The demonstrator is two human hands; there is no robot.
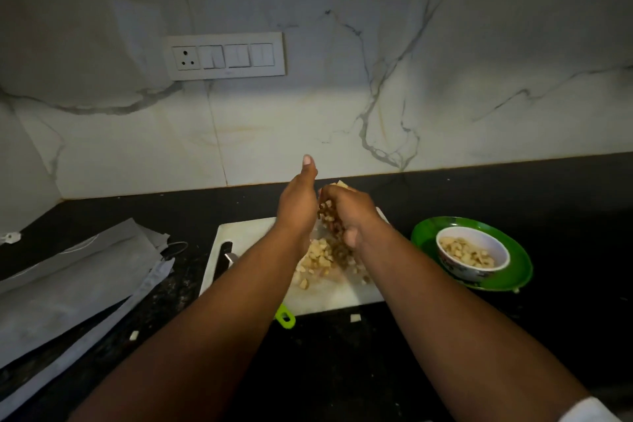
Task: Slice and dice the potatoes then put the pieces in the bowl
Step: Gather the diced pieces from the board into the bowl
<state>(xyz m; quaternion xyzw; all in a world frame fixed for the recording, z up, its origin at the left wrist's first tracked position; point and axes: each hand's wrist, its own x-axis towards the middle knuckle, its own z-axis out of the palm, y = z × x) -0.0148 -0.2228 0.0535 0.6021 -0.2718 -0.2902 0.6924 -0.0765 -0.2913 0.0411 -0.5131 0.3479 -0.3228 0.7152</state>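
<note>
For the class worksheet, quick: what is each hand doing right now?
Left hand: open, thumb raised, cupped against the potato pieces.
Right hand: fingers curled round potato pieces.

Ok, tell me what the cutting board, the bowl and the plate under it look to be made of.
Cutting board: probably plastic, white, matte, thin, with a bright green tab at its near edge.
Bowl: seemingly ceramic, a glossy white inside and a printed pattern outside, holding potato pieces.
Plate: likely plastic or melamine, a uniform vivid green with a shiny rim; the look leaves that open.

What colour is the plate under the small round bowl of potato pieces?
Bright green plate, seen in the head view.
</note>
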